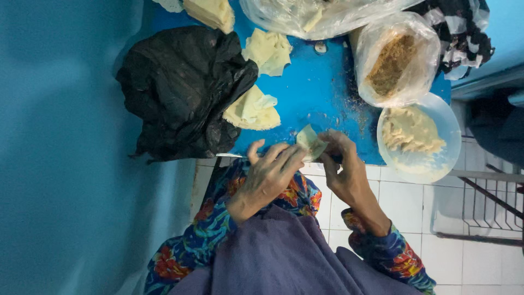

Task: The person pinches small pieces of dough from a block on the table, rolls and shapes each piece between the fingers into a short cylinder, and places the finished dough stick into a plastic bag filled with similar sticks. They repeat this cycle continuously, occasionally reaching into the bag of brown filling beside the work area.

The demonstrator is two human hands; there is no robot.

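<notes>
My left hand [270,173] and my right hand [344,166] together hold a small pale dough wrapper [310,142], folded between the fingertips just above the near edge of the blue table [316,93]. Both hands pinch it from either side. A stack of pale wrappers [252,109] lies on the table just beyond my left hand, partly under a black plastic bag [183,90]. More loose wrappers [268,51] lie farther back.
A clear bowl of pale filling [416,136] overhangs the table's right near corner. Behind it stands a clear bag of brown crumbs [394,60]. A large clear bag [316,15] and another wrapper stack [212,12] sit at the back. White tiled floor [404,202] lies below.
</notes>
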